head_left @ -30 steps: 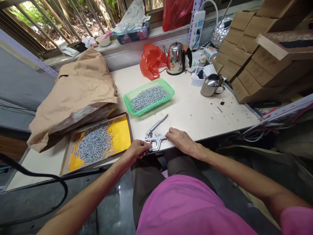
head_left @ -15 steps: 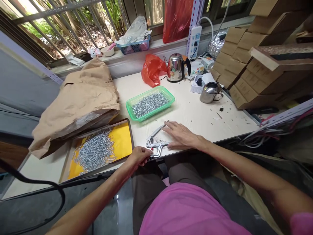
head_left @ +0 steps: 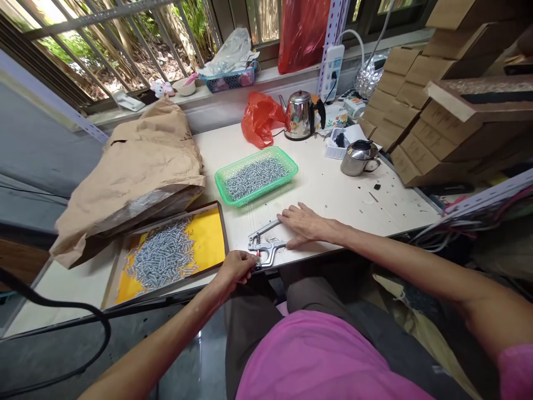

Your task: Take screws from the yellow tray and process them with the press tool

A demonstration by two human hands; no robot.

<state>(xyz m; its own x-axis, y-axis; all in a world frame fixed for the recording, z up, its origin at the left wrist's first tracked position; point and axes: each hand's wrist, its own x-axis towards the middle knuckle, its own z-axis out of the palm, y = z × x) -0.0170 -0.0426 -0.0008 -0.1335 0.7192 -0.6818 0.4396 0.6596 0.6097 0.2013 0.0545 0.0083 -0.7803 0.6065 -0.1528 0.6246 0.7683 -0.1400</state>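
Silver hand-press pliers [head_left: 270, 253] with a spring and a small red part lie at the table's front edge, their handles spread apart. My right hand [head_left: 306, 223] spans the handle ends, fingers over the upper handle and thumb by the lower one. At the jaw end, my left hand [head_left: 239, 265] is closed in a pinch beside the red part; what its fingertips hold is hidden. To the left, a shallow tray [head_left: 222, 236] with a yellow bottom carries a heap of small silver spring-like parts [head_left: 164, 255]. A green plastic basket [head_left: 227, 198] behind the pliers contains similar silver pieces [head_left: 258, 176].
A large brown paper bag [head_left: 141, 150] stands behind the tray. Toward the back are a red plastic bag [head_left: 260, 119], a kettle [head_left: 298, 116] and a steel pot [head_left: 357, 158]. Cardboard boxes [head_left: 437, 128] are stacked at the right. Small scraps lie on the table [head_left: 345, 205].
My right hand has drawn in on the pliers, and the upper handle has come down a little toward the lower one. My left hand stays at the jaws.
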